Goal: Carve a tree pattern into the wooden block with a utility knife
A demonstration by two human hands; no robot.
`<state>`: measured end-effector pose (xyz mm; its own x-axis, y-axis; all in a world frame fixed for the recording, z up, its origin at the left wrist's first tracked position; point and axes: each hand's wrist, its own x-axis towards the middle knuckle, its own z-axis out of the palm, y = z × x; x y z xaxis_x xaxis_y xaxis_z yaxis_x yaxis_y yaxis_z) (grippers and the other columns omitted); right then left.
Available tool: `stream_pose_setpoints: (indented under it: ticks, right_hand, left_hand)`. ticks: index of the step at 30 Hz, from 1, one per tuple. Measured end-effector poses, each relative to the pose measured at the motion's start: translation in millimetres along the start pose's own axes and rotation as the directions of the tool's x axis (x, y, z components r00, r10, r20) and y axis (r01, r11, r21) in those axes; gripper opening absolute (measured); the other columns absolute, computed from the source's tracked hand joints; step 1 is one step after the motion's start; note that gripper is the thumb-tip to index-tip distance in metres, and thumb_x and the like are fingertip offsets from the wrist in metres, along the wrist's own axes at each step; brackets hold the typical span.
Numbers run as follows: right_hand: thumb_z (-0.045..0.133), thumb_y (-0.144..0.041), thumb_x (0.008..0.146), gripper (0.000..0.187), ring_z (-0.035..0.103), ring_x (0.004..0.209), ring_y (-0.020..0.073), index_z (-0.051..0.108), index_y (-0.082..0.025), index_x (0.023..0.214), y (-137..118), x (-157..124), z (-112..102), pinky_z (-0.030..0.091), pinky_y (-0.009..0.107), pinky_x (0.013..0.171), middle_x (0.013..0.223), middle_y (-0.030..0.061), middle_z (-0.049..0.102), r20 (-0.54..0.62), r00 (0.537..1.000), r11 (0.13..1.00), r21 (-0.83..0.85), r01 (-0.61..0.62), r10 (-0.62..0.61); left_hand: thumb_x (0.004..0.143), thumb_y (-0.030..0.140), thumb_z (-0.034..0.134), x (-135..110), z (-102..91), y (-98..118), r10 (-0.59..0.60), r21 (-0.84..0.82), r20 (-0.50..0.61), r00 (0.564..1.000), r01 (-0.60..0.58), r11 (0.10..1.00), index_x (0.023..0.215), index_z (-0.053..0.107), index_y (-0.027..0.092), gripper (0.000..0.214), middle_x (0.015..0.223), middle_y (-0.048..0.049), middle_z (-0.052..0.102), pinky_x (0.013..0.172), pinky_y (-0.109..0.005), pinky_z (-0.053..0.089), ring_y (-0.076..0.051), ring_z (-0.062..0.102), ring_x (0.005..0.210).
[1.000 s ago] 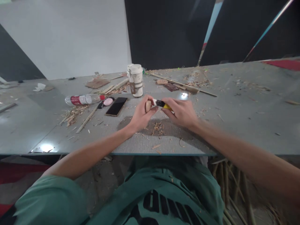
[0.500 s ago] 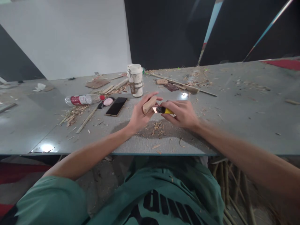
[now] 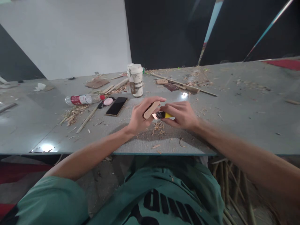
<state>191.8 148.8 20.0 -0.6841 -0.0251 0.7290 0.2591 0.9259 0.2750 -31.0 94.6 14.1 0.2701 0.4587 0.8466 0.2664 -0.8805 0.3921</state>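
Observation:
My left hand [image 3: 139,116] is closed round a small, pale piece of wood [image 3: 152,110] that has a rounded end and stands tilted up to the right. In my right hand [image 3: 181,114] is a yellow and black utility knife [image 3: 161,115], its short bright blade pointing left, close to the lower side of the wood. Whether the blade touches the wood I cannot tell. Beneath both hands, curled wood shavings [image 3: 159,127] lie on the grey table [image 3: 236,128].
A black phone [image 3: 116,106], a plastic bottle [image 3: 82,99] on its side and a pink round object [image 3: 108,102] lie to the left. Behind my hands stands a lidded paper cup [image 3: 136,80]. Wood strips [image 3: 178,83] and scraps are scattered toward the back.
My left hand has turned the piece of wood, so a narrower face shows and its fingers curl more over it. The knife has dropped slightly and sits lower beside the wood.

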Motion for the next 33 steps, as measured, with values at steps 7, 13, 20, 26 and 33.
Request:
stream_pose_setpoints:
  ticks: [7, 13, 20, 26, 33]
  right_hand:
    - [0.045, -0.050, 0.114, 0.034, 0.060, 0.064, 0.0138, 0.063, -0.021, 0.115, 0.6, -1.5, 0.8, 0.038, 0.031, 0.059, 0.084, 0.0011, 0.071, 0.015, 1.000, 1.000, 0.009, 0.004, -0.004]
    - [0.049, -0.048, 0.113, 0.029, 0.059, 0.063, 0.0134, 0.062, -0.022, 0.113, 0.6, 0.8, -1.1, 0.037, 0.031, 0.059, 0.081, -0.0005, 0.068, 0.015, 1.000, 0.999, 0.039, 0.027, -0.027]
    - [0.051, -0.047, 0.112, 0.028, 0.060, 0.064, 0.0134, 0.062, -0.022, 0.114, 1.5, 0.9, -0.8, 0.038, 0.030, 0.059, 0.081, -0.0010, 0.068, 0.019, 0.999, 0.998, 0.059, 0.032, -0.033]
    - [0.051, -0.048, 0.112, 0.028, 0.062, 0.064, 0.0134, 0.062, -0.022, 0.114, 1.9, -0.4, -0.1, 0.040, 0.030, 0.060, 0.084, 0.0007, 0.072, 0.017, 1.000, 0.999, 0.027, 0.026, -0.026]
    - [0.049, -0.049, 0.113, 0.031, 0.059, 0.063, 0.0135, 0.063, -0.022, 0.113, 2.3, -0.2, -0.7, 0.037, 0.031, 0.059, 0.080, -0.0004, 0.069, 0.040, 0.999, 0.999, 0.028, 0.018, -0.019]
  left_hand:
    - [0.106, 0.019, 0.064, 2.9, 2.9, -5.9, 0.110, 0.050, -0.041, 0.993, -0.108, 0.993, 0.131, 0.065, 0.027, 0.027, 0.121, -0.0075, 0.077, 0.092, -0.035, 0.061, -0.019, 0.074, 0.109]
    - [0.106, 0.023, 0.063, 3.8, 3.0, -7.9, 0.127, 0.078, -0.049, 0.991, -0.123, 0.989, 0.131, 0.064, 0.030, 0.026, 0.114, -0.0059, 0.073, 0.085, -0.036, 0.060, -0.019, 0.072, 0.099]
    - [0.107, 0.026, 0.062, 2.3, 2.7, -7.7, 0.080, 0.082, -0.048, 0.996, -0.076, 0.994, 0.128, 0.064, 0.034, 0.023, 0.114, -0.0062, 0.075, 0.087, -0.041, 0.061, -0.021, 0.073, 0.102]
    - [0.105, 0.027, 0.067, -2.3, 3.4, -2.2, -0.025, 0.045, -0.076, 0.997, 0.029, 0.999, 0.129, 0.063, 0.027, 0.024, 0.118, -0.0055, 0.077, 0.089, -0.035, 0.060, -0.018, 0.075, 0.103]
    - [0.105, 0.026, 0.067, 0.0, 3.1, -4.8, 0.068, 0.076, -0.074, 0.995, -0.062, 0.995, 0.125, 0.061, 0.033, 0.022, 0.111, -0.0037, 0.074, 0.087, -0.039, 0.058, -0.020, 0.070, 0.101]
